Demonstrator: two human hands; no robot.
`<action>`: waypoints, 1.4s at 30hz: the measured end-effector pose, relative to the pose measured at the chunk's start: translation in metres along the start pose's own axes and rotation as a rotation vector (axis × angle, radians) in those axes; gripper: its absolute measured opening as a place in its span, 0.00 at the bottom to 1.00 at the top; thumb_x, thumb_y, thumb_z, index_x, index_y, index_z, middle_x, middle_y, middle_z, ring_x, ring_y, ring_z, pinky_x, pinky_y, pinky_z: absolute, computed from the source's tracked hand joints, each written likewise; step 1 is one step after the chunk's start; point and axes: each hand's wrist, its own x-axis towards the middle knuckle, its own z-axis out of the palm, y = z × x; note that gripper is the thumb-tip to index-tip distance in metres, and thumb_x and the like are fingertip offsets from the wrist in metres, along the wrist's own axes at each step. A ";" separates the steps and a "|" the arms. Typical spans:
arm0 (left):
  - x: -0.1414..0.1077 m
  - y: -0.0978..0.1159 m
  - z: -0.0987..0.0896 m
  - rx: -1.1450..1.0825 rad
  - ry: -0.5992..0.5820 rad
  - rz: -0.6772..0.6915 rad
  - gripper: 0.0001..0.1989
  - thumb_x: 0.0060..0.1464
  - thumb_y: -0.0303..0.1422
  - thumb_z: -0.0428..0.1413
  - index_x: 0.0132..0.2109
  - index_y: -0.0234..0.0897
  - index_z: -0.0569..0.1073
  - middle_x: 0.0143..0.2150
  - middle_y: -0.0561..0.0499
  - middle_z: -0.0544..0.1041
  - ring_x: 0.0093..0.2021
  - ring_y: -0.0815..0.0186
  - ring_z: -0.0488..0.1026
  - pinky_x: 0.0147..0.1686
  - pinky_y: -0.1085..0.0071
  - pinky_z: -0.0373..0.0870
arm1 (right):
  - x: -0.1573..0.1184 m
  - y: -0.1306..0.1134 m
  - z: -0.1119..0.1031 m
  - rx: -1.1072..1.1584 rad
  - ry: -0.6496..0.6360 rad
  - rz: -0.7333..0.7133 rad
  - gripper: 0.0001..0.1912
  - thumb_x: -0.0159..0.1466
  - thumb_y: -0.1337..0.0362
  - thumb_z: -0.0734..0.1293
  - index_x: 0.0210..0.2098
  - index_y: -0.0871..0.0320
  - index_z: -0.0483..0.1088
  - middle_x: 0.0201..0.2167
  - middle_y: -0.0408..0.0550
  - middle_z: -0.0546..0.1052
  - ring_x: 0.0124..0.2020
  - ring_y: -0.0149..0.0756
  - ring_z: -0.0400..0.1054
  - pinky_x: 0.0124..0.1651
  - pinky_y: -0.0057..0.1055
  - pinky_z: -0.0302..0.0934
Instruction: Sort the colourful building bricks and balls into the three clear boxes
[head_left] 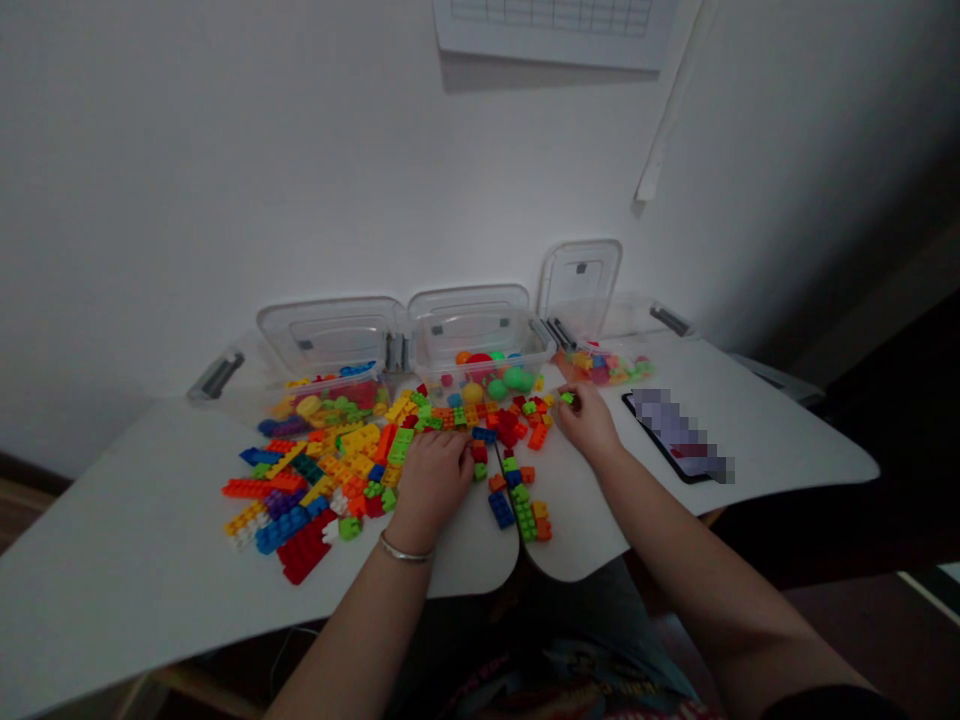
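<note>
My right hand (586, 422) is closed at the fingertips on a small light green toy brick (568, 398), to the right of a cluster of red and orange bricks (512, 428). My left hand (437, 478) rests at the right side of a big pile of mixed toy bricks (360, 445), its fingers curled. What the left fingers hold, if anything, is hidden. Just beyond those fingertips lie a red brick (479, 453) and a blue brick (484, 435). Nearer me are a dark blue brick (501, 510), a light green brick (523, 512) and an orange brick (541, 522).
Three clear plastic boxes stand along the wall with lids raised: a left box (251, 395) with bricks, a middle box (544, 350) with coloured balls, a right box (637, 325) with small colourful pieces. A phone (675, 440) lies on the white table (795, 430) at right.
</note>
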 end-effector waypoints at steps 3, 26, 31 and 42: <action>0.000 0.000 -0.001 -0.003 -0.003 -0.001 0.13 0.60 0.31 0.48 0.44 0.37 0.77 0.41 0.46 0.80 0.42 0.56 0.74 0.48 0.57 0.68 | 0.000 -0.002 -0.006 0.090 0.071 -0.036 0.13 0.59 0.59 0.63 0.41 0.57 0.70 0.34 0.50 0.74 0.32 0.38 0.66 0.41 0.39 0.65; 0.000 -0.002 0.001 -0.005 -0.009 0.005 0.13 0.60 0.30 0.49 0.45 0.37 0.77 0.41 0.47 0.80 0.43 0.56 0.74 0.48 0.56 0.67 | 0.113 0.000 -0.089 0.135 0.457 -0.107 0.13 0.60 0.56 0.65 0.41 0.56 0.68 0.37 0.48 0.77 0.37 0.36 0.72 0.45 0.39 0.66; 0.000 -0.001 0.001 -0.009 -0.007 0.005 0.13 0.61 0.31 0.48 0.45 0.37 0.77 0.40 0.47 0.80 0.42 0.56 0.74 0.47 0.57 0.68 | 0.110 0.013 -0.073 -0.014 0.308 0.064 0.12 0.57 0.61 0.65 0.40 0.58 0.72 0.36 0.50 0.79 0.37 0.40 0.72 0.47 0.42 0.65; 0.000 -0.002 0.002 -0.007 -0.005 0.014 0.13 0.60 0.30 0.48 0.45 0.36 0.77 0.41 0.46 0.80 0.42 0.57 0.74 0.47 0.57 0.68 | 0.099 0.010 -0.064 -0.213 0.309 0.114 0.13 0.59 0.61 0.63 0.39 0.58 0.74 0.38 0.52 0.80 0.43 0.45 0.70 0.59 0.50 0.52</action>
